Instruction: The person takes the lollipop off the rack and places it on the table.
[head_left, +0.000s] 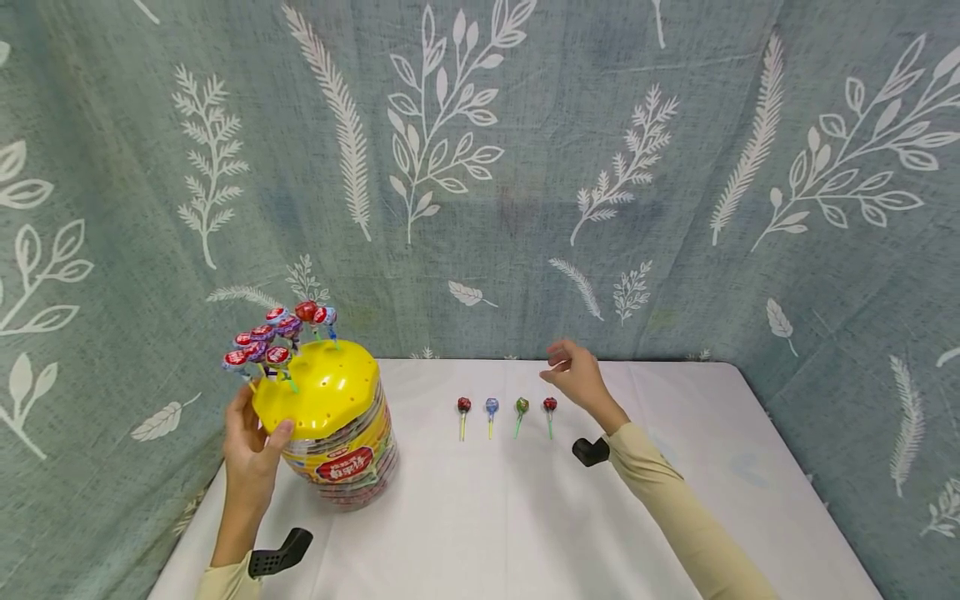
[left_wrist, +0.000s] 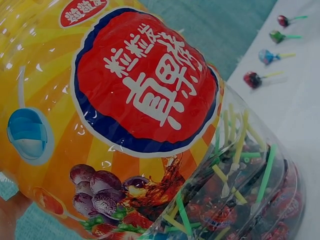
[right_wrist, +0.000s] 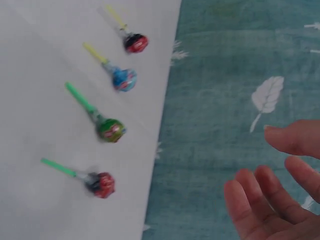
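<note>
At the left of the head view stands a large clear candy jar (head_left: 354,467) with a yellow lid (head_left: 330,392). Upright lollipops (head_left: 262,333) with purple, red and blue wrappers are stuck in holes at the lid's far left side. My left hand (head_left: 251,442) grips the jar by the lid's near left rim, thumb in front. To the right, a red lollipop (head_left: 464,405), a blue one (head_left: 491,406), a green one (head_left: 522,406) and another red one (head_left: 550,404) lie in a row. My right hand (head_left: 579,382) hovers just beyond the row's right end, holding nothing, fingers loosely bent.
A white cloth covers the table (head_left: 450,517). Behind its back edge hangs a grey-green curtain (head_left: 517,275) with white leaf prints. Inside the jar, loose lollipops with green and yellow sticks (left_wrist: 267,172) show through the clear wall below the label (left_wrist: 150,85).
</note>
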